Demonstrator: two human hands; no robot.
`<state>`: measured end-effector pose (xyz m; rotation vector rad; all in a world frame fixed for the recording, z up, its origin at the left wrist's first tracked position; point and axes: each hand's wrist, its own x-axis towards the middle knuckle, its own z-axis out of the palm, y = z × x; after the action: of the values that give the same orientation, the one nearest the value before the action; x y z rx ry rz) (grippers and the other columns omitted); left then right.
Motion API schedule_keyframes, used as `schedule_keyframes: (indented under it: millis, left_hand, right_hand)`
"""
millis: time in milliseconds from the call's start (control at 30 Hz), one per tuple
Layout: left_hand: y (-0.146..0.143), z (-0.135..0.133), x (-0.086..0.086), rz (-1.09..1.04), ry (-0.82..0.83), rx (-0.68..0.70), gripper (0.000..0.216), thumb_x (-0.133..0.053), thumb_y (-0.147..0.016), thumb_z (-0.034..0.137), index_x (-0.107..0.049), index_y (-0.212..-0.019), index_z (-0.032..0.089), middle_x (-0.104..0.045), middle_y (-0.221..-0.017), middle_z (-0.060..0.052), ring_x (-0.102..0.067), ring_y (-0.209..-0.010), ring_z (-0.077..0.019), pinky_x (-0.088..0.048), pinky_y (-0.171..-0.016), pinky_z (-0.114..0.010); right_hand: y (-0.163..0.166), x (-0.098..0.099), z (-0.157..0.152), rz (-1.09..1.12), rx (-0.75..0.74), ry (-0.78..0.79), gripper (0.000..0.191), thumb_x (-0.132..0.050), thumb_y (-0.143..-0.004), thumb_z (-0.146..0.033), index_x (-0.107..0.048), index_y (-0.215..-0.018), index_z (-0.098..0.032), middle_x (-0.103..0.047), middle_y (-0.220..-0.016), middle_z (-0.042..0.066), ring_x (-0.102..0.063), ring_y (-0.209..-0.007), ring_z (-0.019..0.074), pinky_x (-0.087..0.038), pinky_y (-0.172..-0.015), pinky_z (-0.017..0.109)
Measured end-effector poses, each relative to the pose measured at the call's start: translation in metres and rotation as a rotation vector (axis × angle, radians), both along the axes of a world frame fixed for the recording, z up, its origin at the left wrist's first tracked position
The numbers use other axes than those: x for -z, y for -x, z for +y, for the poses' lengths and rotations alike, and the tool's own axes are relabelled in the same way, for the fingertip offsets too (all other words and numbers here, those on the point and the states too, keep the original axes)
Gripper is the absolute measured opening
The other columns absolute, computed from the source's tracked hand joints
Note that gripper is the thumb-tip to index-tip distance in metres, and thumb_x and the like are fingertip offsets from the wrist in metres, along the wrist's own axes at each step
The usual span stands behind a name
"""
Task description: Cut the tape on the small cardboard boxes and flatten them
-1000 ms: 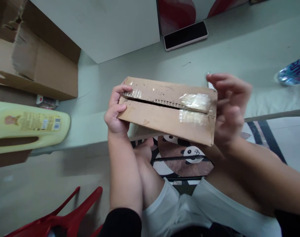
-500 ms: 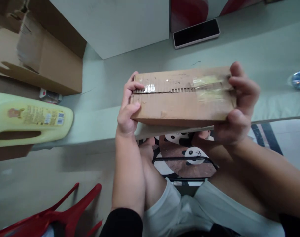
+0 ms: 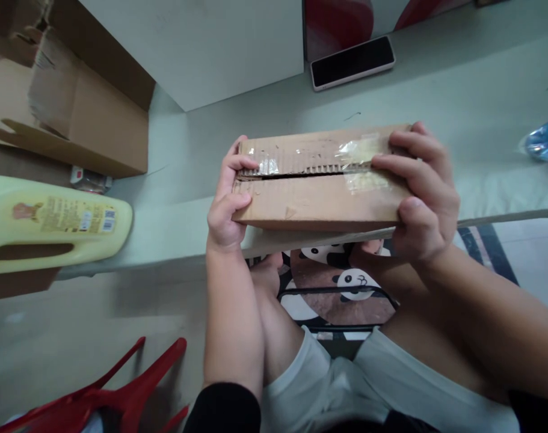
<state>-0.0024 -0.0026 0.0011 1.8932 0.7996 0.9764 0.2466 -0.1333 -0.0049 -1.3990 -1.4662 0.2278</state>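
Observation:
A small brown cardboard box (image 3: 319, 198) is held in the air over the near edge of a pale green table (image 3: 481, 90). Its two top flaps meet along a slit with torn clear tape at each end. My left hand (image 3: 226, 201) grips the box's left end, fingers curled over the top. My right hand (image 3: 420, 192) grips the right end, fingers lying across the taped seam and thumb on the front face.
A larger open cardboard box (image 3: 70, 102) and a yellow plastic jug (image 3: 52, 222) lie at the left. A phone (image 3: 352, 61) lies at the back, a water bottle (image 3: 544, 139) at the right. A red chair (image 3: 106, 397) stands below left.
The box was tilted and levelled out. My right hand went from loose fingers beside the right end to a grip over the top, its fingers now across the taped seam.

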Motion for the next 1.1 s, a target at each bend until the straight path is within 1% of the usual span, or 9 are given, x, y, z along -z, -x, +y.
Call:
schedule_keyframes:
  millis: [100, 267, 467, 567, 700, 800, 867, 1000, 1100]
  left_hand:
    - [0.001, 0.001, -0.002, -0.030, 0.013, 0.038, 0.044, -0.046, -0.085, 0.061, -0.052, -0.110, 0.026, -0.041, -0.153, -0.004, -0.032, -0.149, -0.0313, -0.035, -0.118, -0.054]
    - [0.009, -0.003, -0.012, -0.053, 0.095, 0.038, 0.029, -0.065, -0.074, 0.051, -0.061, -0.088, 0.026, -0.058, -0.117, -0.005, -0.054, -0.122, -0.0308, -0.043, -0.107, -0.053]
    - [0.027, -0.032, -0.058, 0.287, 0.112, 0.200, 0.016, -0.062, -0.087, 0.039, -0.070, -0.082, 0.026, -0.057, -0.092, -0.005, -0.056, -0.100, -0.0232, -0.048, -0.077, -0.037]
    - [0.018, -0.046, -0.085, 0.433, 0.084, 0.148, 0.024, -0.060, -0.090, 0.039, -0.066, -0.111, 0.028, -0.062, -0.108, -0.005, -0.060, -0.101, -0.0220, -0.052, -0.086, -0.039]
    - [-0.021, -0.052, -0.106, 0.623, -0.011, 0.188, 0.049, -0.062, -0.089, 0.043, -0.056, -0.136, 0.032, -0.052, -0.139, -0.006, -0.051, -0.130, -0.0287, -0.048, -0.109, -0.047]
    - [-0.053, -0.050, -0.108, 0.759, -0.068, 0.310, 0.053, -0.062, -0.088, 0.046, -0.055, -0.141, 0.037, -0.037, -0.155, -0.003, -0.041, -0.142, -0.0315, -0.040, -0.118, -0.050]
    - [-0.066, -0.049, -0.105, 0.837, -0.044, 0.336, 0.053, -0.059, -0.091, 0.049, -0.053, -0.143, 0.040, -0.040, -0.154, -0.002, -0.047, -0.138, -0.0304, -0.039, -0.118, -0.050]
    - [-0.067, -0.047, -0.098, 0.875, -0.021, 0.233, 0.055, -0.054, -0.093, 0.055, -0.050, -0.146, 0.042, -0.055, -0.142, -0.002, -0.056, -0.126, -0.0280, -0.042, -0.113, -0.048]
    - [-0.056, -0.044, -0.091, 0.826, -0.059, 0.115, 0.055, -0.052, -0.094, 0.053, -0.050, -0.147, 0.038, -0.060, -0.138, -0.005, -0.057, -0.124, -0.0286, -0.043, -0.111, -0.048]
  right_hand:
    - [-0.005, -0.008, 0.001, -0.073, -0.025, -0.108, 0.051, -0.037, -0.094, -0.052, -0.071, -0.121, -0.027, -0.059, -0.134, 0.006, -0.045, -0.137, 0.0336, -0.027, -0.122, 0.056]
    - [-0.013, -0.022, -0.003, -0.004, -0.004, -0.002, 0.047, -0.041, -0.092, -0.042, -0.077, -0.109, -0.018, -0.053, -0.133, 0.013, -0.051, -0.130, 0.0314, -0.033, -0.120, 0.052]
    - [-0.029, -0.025, -0.003, 0.151, -0.202, 0.154, 0.033, -0.052, -0.082, -0.024, -0.079, -0.102, -0.023, -0.050, -0.137, 0.009, -0.051, -0.130, 0.0262, -0.044, -0.113, 0.046]
    - [-0.034, -0.025, -0.001, 0.191, -0.300, 0.190, 0.032, -0.055, -0.082, -0.025, -0.078, -0.104, -0.027, -0.051, -0.137, 0.007, -0.052, -0.129, 0.0263, -0.044, -0.114, 0.048]
    - [-0.035, -0.021, 0.002, 0.212, -0.342, 0.192, 0.030, -0.054, -0.084, -0.030, -0.078, -0.102, -0.030, -0.051, -0.138, 0.005, -0.053, -0.130, 0.0288, -0.041, -0.116, 0.053]
    - [-0.034, -0.018, 0.003, 0.236, -0.360, 0.175, 0.029, -0.054, -0.086, -0.032, -0.078, -0.101, -0.028, -0.051, -0.137, 0.006, -0.052, -0.130, 0.0286, -0.041, -0.116, 0.051]
    - [-0.034, -0.017, 0.003, 0.252, -0.340, 0.158, 0.031, -0.053, -0.088, -0.035, -0.075, -0.107, -0.027, -0.054, -0.135, 0.008, -0.053, -0.130, 0.0283, -0.042, -0.115, 0.051]
    - [-0.036, -0.019, 0.000, 0.299, -0.284, 0.147, 0.041, -0.046, -0.094, -0.044, -0.062, -0.128, -0.028, -0.061, -0.131, 0.008, -0.056, -0.125, 0.0256, -0.045, -0.110, 0.050]
    - [-0.041, -0.020, 0.001, 0.296, -0.104, 0.202, 0.038, -0.044, -0.093, -0.037, -0.063, -0.123, -0.023, -0.064, -0.127, 0.009, -0.059, -0.118, 0.0249, -0.048, -0.104, 0.047]
